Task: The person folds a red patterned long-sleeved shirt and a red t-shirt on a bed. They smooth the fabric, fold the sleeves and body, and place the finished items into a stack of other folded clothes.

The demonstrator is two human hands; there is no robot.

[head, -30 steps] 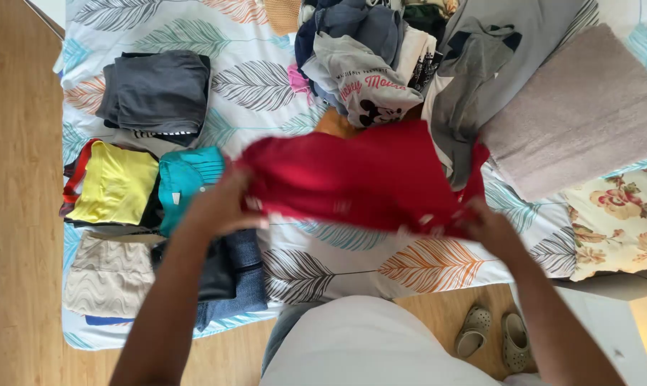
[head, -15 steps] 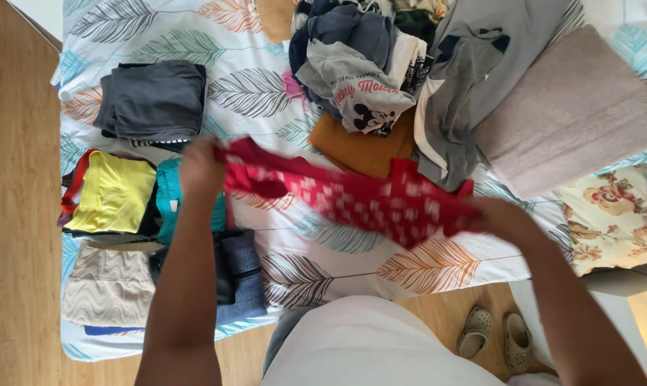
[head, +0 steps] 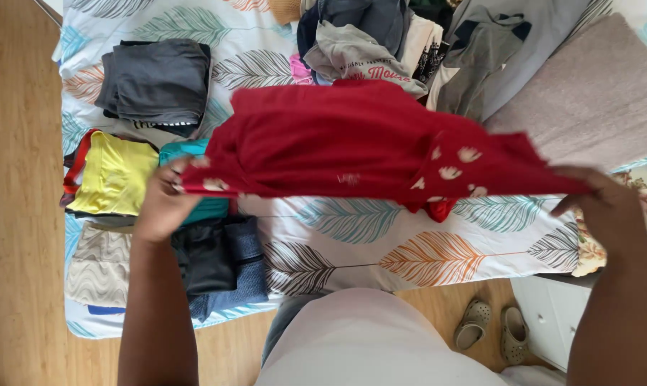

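With your left hand [head: 165,207] and right hand [head: 604,207] pinching opposite edges of the red patterned fabric garment [head: 366,146], its sagging middle could snag the unsorted clothes heap [head: 381,39] on the leaf-print bed [head: 352,243]

Red garment [head: 352,143] covers part of the bedsheet [head: 352,243]; both forearms and grey towel [head: 588,100] are cut off at frame edges

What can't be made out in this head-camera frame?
- Bed sheet under the red garment: hidden by the cloth held spread above it.
- Left hand and right hand fingertips: tucked behind the garment's edges.
- Unfolded pile: cut off by the top edge.
- Teal folded item: mostly covered by the garment and left hand.
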